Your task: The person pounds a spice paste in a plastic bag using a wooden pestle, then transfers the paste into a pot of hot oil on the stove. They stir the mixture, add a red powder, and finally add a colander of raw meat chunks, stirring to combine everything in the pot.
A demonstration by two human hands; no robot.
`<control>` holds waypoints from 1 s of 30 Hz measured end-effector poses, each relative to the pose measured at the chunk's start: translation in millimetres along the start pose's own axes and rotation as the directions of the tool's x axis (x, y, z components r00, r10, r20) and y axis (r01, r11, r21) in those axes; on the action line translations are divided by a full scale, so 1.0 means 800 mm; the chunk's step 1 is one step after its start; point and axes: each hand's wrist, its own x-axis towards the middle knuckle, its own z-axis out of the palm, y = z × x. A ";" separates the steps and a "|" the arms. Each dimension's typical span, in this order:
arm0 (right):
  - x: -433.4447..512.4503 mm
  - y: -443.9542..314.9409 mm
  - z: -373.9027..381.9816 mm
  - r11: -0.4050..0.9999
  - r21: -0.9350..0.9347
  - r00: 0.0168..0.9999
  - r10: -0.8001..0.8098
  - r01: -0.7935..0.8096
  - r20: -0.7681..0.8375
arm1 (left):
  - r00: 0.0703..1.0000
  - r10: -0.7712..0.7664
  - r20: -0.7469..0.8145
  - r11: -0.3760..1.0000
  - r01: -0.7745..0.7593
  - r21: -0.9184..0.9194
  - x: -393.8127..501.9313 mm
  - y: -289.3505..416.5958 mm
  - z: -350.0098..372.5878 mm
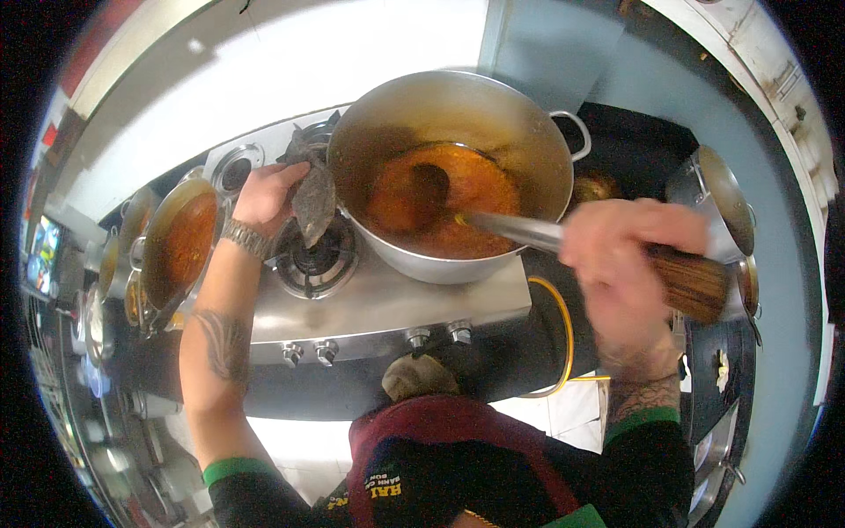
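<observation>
A large aluminium stockpot (455, 264) stands on the right side of a steel gas stove (396, 300), with orange-red liquid (482, 191) in its bottom. My left hand (267, 198) grips a dark grey cloth (313, 198) against the pot's left side, where the near handle is hidden. Blurred by motion, my right hand (620, 257) is closed around the wooden handle (690, 284) of a long metal-shafted ladle (515, 228). The ladle's dark round head (430, 185) is inside the pot, at the liquid.
Left of the stove is a wide pot of red-orange food (181, 244), beside more pots. An uncovered burner (313, 257) lies below my left hand. Two metal pots (723, 204) stand at the far right. A yellow gas hose (564, 330) curves past the stove's right edge.
</observation>
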 end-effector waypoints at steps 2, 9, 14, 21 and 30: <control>-0.005 0.010 -0.003 0.986 -0.168 0.998 -0.008 0.018 0.063 | 0.998 -0.006 -0.068 0.988 0.017 0.153 -0.001 0.001 -0.003; 0.021 -0.036 -0.035 0.991 0.113 0.997 0.071 -0.066 -0.038 | 1.000 0.004 -0.027 0.994 -0.001 0.112 0.001 -0.005 -0.007; 0.008 -0.009 -0.003 0.974 0.224 0.998 0.032 -0.044 0.059 | 0.999 0.003 -0.053 0.984 0.007 0.176 -0.005 0.004 -0.001; 0.034 -0.039 -0.029 0.983 -0.070 0.985 0.163 -0.167 -0.056 | 0.998 0.037 -0.045 0.994 -0.032 0.106 -0.014 0.008 0.003; 0.025 -0.004 -0.017 0.922 -0.386 0.994 0.013 0.031 0.111 | 0.990 0.081 -0.117 0.983 -0.059 0.175 -0.010 0.004 0.007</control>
